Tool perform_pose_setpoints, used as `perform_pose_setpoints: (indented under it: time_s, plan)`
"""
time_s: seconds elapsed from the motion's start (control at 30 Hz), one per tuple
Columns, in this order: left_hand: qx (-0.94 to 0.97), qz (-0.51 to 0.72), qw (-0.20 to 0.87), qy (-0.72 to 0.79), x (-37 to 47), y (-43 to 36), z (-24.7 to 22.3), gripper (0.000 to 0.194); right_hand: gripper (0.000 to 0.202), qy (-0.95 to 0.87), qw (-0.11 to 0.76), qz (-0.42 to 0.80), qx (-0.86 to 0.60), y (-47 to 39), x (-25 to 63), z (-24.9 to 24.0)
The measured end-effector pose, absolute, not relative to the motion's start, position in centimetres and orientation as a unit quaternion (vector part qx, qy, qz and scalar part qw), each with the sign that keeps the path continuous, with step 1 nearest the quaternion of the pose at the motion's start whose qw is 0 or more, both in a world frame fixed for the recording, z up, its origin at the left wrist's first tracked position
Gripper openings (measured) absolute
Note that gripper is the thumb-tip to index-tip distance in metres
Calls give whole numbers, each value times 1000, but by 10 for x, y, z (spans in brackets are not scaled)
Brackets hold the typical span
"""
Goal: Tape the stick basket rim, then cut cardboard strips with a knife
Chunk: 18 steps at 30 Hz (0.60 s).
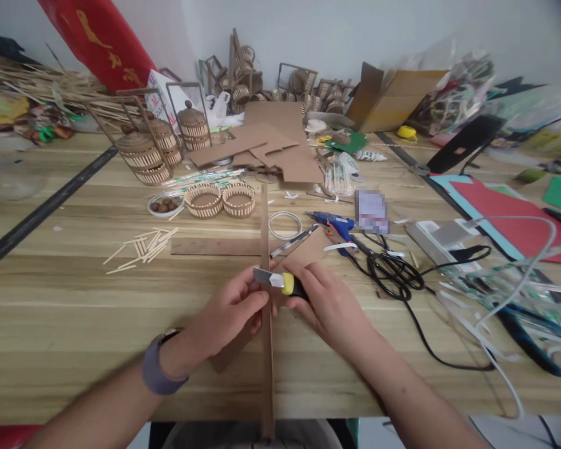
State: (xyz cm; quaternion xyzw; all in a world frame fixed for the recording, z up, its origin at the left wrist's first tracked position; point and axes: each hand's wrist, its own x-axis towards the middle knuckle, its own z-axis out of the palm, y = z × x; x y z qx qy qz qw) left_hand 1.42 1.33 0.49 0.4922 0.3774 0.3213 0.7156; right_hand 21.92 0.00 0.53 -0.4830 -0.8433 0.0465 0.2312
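A long narrow cardboard strip (267, 349) runs away from my body across the near middle of the table. My left hand (231, 312) is closed on the strip from its left side, thumb toward the viewer. In my right hand (330, 302) is a utility knife (288, 284) with a yellow collar; its blade points left and lies over the strip, just above my left thumb. Behind the strip lies a flat brown cardboard piece (215, 247). Another cardboard piece (308, 248) lies near the knife, partly hidden by my right hand.
Short sticks (144, 246) lie left. Two round slatted baskets (204, 200) and a bowl of brown balls (165, 204) stand behind. A blue glue gun (331, 220), coiled black cable (395, 271) and power strip (442, 243) lie right. Lidded baskets (143, 159) stand back left.
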Motion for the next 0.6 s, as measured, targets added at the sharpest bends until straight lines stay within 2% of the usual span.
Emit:
perform_pose_setpoints:
  time_s: [0.07,0.17,0.6]
  plan:
    - [483,328,720,374,13,14,7,54,58,-849,204,25,-486,0,218,3]
    - [488,331,715,375,12,15,8,60,55,-854,192,13,-483,1,218,1]
    - [478,330,736,347,8,16,1,53,51,-854,167,14,-492,4,224,1]
